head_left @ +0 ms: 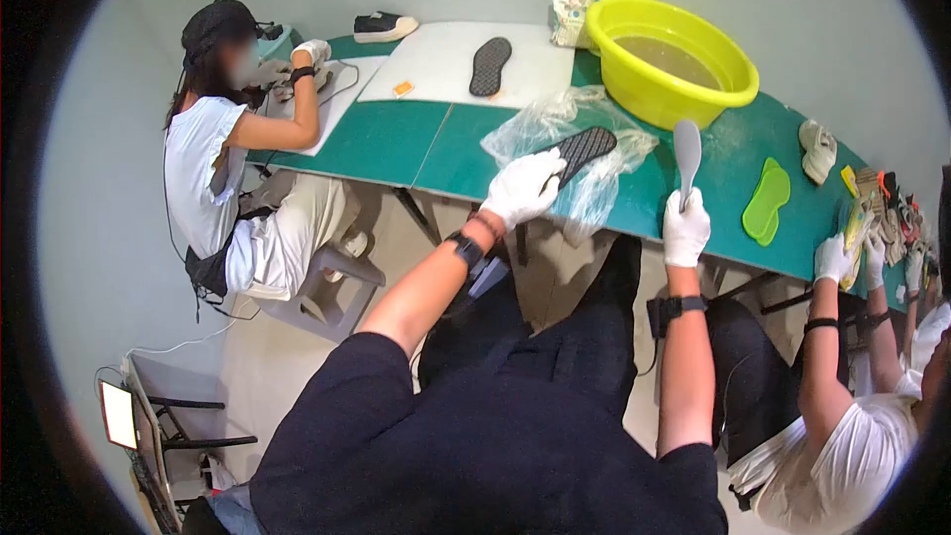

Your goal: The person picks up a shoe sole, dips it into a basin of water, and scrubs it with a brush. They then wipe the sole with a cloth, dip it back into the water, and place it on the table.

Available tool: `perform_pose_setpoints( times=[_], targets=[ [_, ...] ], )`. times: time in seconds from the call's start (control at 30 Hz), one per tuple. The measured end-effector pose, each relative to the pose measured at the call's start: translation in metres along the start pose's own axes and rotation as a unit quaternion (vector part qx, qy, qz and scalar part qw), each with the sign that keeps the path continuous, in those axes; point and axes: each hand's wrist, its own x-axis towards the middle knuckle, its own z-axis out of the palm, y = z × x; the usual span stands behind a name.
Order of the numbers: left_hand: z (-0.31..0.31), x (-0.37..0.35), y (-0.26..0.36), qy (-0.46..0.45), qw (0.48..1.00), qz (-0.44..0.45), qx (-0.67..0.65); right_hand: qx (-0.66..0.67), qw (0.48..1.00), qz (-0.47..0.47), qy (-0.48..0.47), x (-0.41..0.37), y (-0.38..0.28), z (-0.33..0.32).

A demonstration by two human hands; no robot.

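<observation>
In my gloved left hand is a black insole with a criss-cross pattern, gripped at its near end and held over a clear plastic bag at the table's front edge. A smooth light-grey insole stands nearly upright from my gloved right hand, whose fingers are closed round its narrow lower end. A second black insole lies on the white board at the back. Right of my right hand, a bright green pair of insoles rests on the table.
A yellow-green basin of cloudy water stands at the back, beside a white packet. A black shoe and a white shoe are on the green table. Gloved co-workers sit left and right. Several shoes lie far right.
</observation>
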Motion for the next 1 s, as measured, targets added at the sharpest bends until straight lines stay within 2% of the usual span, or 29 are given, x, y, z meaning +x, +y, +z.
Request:
perform_pose_setpoints(
  times=[0.07,0.13,0.2,0.27,0.33,0.4,0.47,0.5,0.53,0.6,0.63,0.67,0.73,0.83,1.0],
  targets=[
    [-0.015,0.000,0.009,0.069,0.995,-0.023,-0.065,0.008,1.000,0.003,-0.005,0.001,0.004,0.002],
    [-0.023,-0.012,0.015,0.126,0.987,-0.074,-0.064,0.005,1.000,0.008,-0.008,0.001,0.003,0.001],
    [-0.038,-0.035,0.037,0.166,0.976,-0.126,-0.058,0.015,1.000,0.016,0.006,0.001,-0.002,0.000],
    [-0.038,-0.068,0.048,0.172,0.958,-0.197,-0.114,0.004,1.000,0.016,0.024,-0.001,-0.008,0.001],
    [-0.044,-0.093,0.059,0.120,0.947,-0.264,-0.137,0.016,0.999,0.021,0.019,-0.001,-0.005,0.003],
    [-0.044,-0.112,0.052,0.022,0.925,-0.311,-0.219,0.010,0.999,0.007,0.031,-0.001,-0.002,0.006],
    [-0.027,-0.128,0.039,-0.055,0.802,-0.417,-0.424,0.011,0.999,0.004,0.032,-0.001,-0.002,0.007],
    [-0.031,-0.125,0.035,-0.086,0.713,-0.452,-0.530,0.020,0.999,0.002,0.035,-0.001,0.003,0.009],
    [-0.032,-0.122,0.033,-0.076,0.675,-0.468,-0.565,0.030,0.999,-0.009,0.031,0.000,0.005,0.009],
    [-0.038,-0.108,0.031,-0.062,0.660,-0.482,-0.573,0.028,0.999,0.010,0.020,0.000,0.001,0.008],
    [-0.043,-0.100,0.030,-0.070,0.679,-0.490,-0.542,0.036,0.999,0.012,0.012,0.000,0.002,0.008],
    [-0.039,-0.093,0.030,-0.037,0.684,-0.496,-0.533,0.031,0.999,0.009,0.011,0.000,0.002,0.008],
    [-0.036,-0.086,0.016,-0.075,0.667,-0.511,-0.538,0.025,1.000,0.004,0.016,0.000,0.004,0.009],
    [-0.035,-0.078,0.018,-0.044,0.615,-0.572,-0.541,0.017,1.000,-0.017,0.005,0.001,0.007,0.008],
    [-0.027,-0.084,0.009,-0.024,0.553,-0.584,-0.593,0.057,0.998,-0.025,0.014,-0.001,0.008,0.012]
  ],
)
